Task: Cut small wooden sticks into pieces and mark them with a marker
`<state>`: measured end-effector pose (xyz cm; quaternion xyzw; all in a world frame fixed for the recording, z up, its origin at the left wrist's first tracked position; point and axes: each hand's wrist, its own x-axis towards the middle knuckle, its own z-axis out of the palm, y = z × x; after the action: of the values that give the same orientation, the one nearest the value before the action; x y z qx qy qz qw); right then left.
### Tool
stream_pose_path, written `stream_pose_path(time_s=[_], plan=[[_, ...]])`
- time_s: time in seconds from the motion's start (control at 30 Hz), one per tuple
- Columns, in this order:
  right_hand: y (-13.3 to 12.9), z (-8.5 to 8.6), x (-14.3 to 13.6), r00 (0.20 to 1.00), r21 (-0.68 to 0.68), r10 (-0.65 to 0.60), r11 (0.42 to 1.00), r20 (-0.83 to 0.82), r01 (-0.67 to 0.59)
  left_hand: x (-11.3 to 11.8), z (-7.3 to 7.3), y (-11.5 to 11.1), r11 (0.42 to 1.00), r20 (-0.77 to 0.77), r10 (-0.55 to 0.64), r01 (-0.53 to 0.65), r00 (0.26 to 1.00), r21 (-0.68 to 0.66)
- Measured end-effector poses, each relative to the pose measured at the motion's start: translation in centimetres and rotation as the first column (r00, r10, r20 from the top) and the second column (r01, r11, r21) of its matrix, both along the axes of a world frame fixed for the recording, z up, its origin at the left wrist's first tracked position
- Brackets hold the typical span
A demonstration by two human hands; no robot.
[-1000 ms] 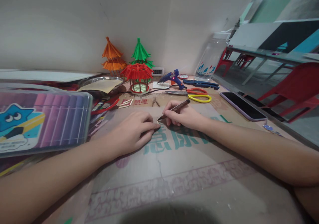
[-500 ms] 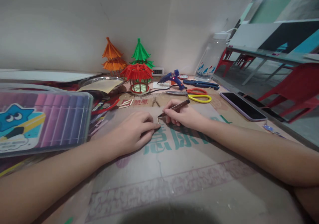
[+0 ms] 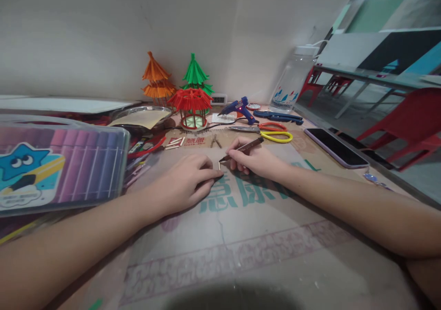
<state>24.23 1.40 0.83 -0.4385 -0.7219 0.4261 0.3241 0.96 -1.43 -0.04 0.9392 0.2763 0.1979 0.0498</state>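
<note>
Compared with a second earlier, the marker (image 3: 245, 148) tip has lifted slightly, from the lower end of the small stick (image 3: 219, 165) to its upper end; both hands otherwise lie as before. Left hand (image 3: 186, 181) rests palm-down on the printed cardboard sheet (image 3: 248, 236), its fingertips pressed together on the stick, which stands just beside them near the sheet's middle. Right hand (image 3: 253, 160) pinches the brown marker between thumb and fingers, tip touching the stick. Behind, near the wall: red paper pavilion (image 3: 190, 109), orange (image 3: 154, 81) and green (image 3: 196, 76) ones, a blue glue gun (image 3: 237, 108), and yellow-handled scissors (image 3: 272, 136). A case of coloured pens (image 3: 62, 165) lies at left; a phone (image 3: 335, 147) at right.
</note>
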Motion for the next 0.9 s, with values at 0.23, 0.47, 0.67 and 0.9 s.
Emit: stream_pose_path(time_s=[0.23, 0.47, 0.67, 0.9], plan=[[-0.25, 0.45, -0.11, 1.0, -0.024, 0.0, 1.0, 0.006, 0.0, -0.03, 0.07, -0.03, 1.0, -0.008, 0.003, -0.003, 1.0, -0.013], [-0.34, 0.79, -0.14, 0.999, -0.068, 0.042, 0.997, 0.008, -0.041, 0.04, 0.09, 0.0, 1.0, -0.018, 0.006, -0.006, 1.0, -0.03], [-0.16, 0.45, -0.24, 1.0, -0.04, -0.007, 0.999, -0.014, 0.006, 0.07, 0.15, -0.04, 0.999, -0.013, 0.008, -0.008, 1.0, -0.032], [-0.13, 0.42, -0.08, 1.0, -0.038, 0.005, 0.999, -0.01, -0.006, -0.01, 0.11, -0.01, 1.0, -0.009, 0.002, -0.002, 1.0, -0.02]])
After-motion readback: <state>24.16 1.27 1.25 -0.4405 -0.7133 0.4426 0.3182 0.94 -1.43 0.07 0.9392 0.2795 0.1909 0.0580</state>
